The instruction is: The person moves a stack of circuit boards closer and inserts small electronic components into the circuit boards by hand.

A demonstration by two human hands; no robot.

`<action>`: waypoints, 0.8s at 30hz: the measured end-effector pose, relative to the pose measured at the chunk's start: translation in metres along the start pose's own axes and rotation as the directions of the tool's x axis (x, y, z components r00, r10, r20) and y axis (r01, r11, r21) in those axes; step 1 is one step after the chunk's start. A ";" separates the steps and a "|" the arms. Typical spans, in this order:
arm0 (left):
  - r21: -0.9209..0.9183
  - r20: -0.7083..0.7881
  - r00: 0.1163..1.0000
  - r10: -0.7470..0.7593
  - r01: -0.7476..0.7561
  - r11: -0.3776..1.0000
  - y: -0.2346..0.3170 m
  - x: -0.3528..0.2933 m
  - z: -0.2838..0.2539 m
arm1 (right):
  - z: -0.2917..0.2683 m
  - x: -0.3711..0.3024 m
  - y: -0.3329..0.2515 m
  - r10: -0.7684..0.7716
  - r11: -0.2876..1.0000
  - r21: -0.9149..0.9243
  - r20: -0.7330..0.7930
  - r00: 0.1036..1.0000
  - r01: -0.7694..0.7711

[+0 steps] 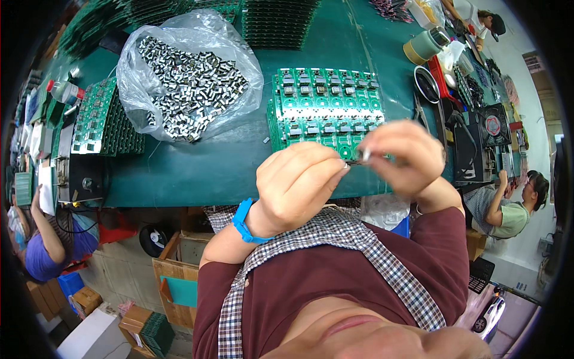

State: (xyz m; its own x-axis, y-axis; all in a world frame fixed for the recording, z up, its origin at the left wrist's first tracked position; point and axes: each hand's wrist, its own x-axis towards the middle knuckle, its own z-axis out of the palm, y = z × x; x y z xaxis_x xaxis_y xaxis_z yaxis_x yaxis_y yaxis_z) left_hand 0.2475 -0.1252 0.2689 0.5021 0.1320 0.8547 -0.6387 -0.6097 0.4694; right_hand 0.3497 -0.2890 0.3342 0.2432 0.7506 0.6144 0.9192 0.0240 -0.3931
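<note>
My left hand (299, 182), with a blue band at its wrist, is closed in a pinch at the near edge of a stack of green circuit boards (326, 107). Whatever lies between its fingertips is too small to name. Close to its right, my right hand (409, 157) is smeared by motion, thumb and fingers drawn together around a small pale piece (366, 154) whose kind I cannot make out. Both hands hide the boards' near right corner. To the left, an open clear plastic bag (248, 60) holds a heap of small silver-and-black components (194, 84).
More circuit boards (98, 116) stand stacked at the left, and others (281, 24) at the back of the green table (197, 179). On the right are a pale green cup (421, 48), a red tray (439, 78) and a small fan (493, 124). Other people sit at both sides.
</note>
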 end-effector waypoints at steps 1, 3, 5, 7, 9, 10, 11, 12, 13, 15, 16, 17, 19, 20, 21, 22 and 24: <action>0.040 0.045 0.999 -0.002 0.000 0.999 0.000 0.001 0.000 | -0.009 0.003 0.010 -0.015 0.993 -0.119 -0.017 1.000 0.013; 0.155 0.149 0.988 -0.032 0.009 0.988 0.001 0.007 0.000 | -0.018 0.011 0.035 0.138 0.967 -0.209 -0.055 0.989 -0.147; 0.353 0.316 0.939 -0.138 0.018 0.936 -0.001 0.007 0.003 | -0.020 0.005 0.058 0.200 0.950 -0.253 0.051 0.978 -0.181; 0.372 0.352 0.920 -0.174 0.033 0.928 -0.004 0.005 0.006 | -0.014 0.000 0.067 0.162 0.917 -0.380 0.087 0.983 -0.117; 0.397 0.395 0.893 -0.213 0.044 0.917 -0.006 0.000 0.008 | -0.012 -0.001 0.070 0.154 0.899 -0.427 0.100 0.983 -0.097; 0.397 0.396 0.893 -0.215 0.045 0.917 -0.007 -0.001 0.009 | -0.012 -0.001 0.070 0.151 0.893 -0.442 0.104 0.983 -0.090; 0.408 0.394 0.894 -0.211 0.035 0.912 -0.007 -0.001 0.009 | -0.011 -0.002 0.070 0.147 0.885 -0.457 0.107 0.983 -0.083; 0.421 0.392 0.896 -0.207 0.025 0.907 -0.008 -0.002 0.009 | -0.010 -0.001 0.070 0.148 0.886 -0.456 0.107 0.983 -0.083; 0.421 0.393 0.896 -0.207 0.025 0.906 -0.008 -0.002 0.009 | -0.009 -0.001 0.070 0.149 0.886 -0.455 0.109 0.983 -0.084; 0.419 0.388 0.903 -0.186 0.007 0.908 -0.010 -0.002 0.009 | -0.009 -0.001 0.070 0.152 0.886 -0.456 0.110 0.982 -0.086; 0.417 0.388 0.903 -0.186 0.008 0.909 -0.010 -0.002 0.010 | -0.010 0.000 0.070 0.150 0.884 -0.461 0.119 0.982 -0.079; 0.419 0.388 0.903 -0.185 0.006 0.908 -0.010 -0.002 0.010 | -0.010 0.000 0.070 0.147 0.882 -0.466 0.129 0.981 -0.071; 0.423 0.386 0.903 -0.188 0.008 0.906 -0.010 -0.002 0.010 | -0.010 0.002 0.067 0.146 0.876 -0.479 0.145 0.979 -0.060; 0.424 0.386 0.903 -0.188 0.008 0.906 -0.009 -0.002 0.010 | -0.010 0.002 0.066 0.146 0.869 -0.493 0.160 0.976 -0.049; 0.425 0.385 0.903 -0.188 0.007 0.905 -0.010 -0.002 0.010 | -0.010 0.003 0.066 0.146 0.869 -0.493 0.161 0.976 -0.048; 0.425 0.384 0.904 -0.189 0.008 0.905 -0.010 -0.002 0.010 | -0.011 0.002 0.066 0.144 0.866 -0.498 0.179 0.973 -0.036; 0.415 0.380 0.906 -0.184 0.011 0.910 -0.010 -0.002 0.010 | -0.013 0.002 0.065 0.143 0.864 -0.503 0.200 0.969 -0.023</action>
State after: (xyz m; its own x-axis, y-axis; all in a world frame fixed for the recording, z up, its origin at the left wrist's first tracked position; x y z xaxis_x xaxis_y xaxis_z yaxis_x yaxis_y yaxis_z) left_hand 0.2584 -0.1271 0.2604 0.7945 -0.0650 0.6038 -0.3336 -0.8775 0.3444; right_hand 0.4139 -0.2940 0.3189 0.3050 0.8629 0.4030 0.9442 -0.3291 -0.0099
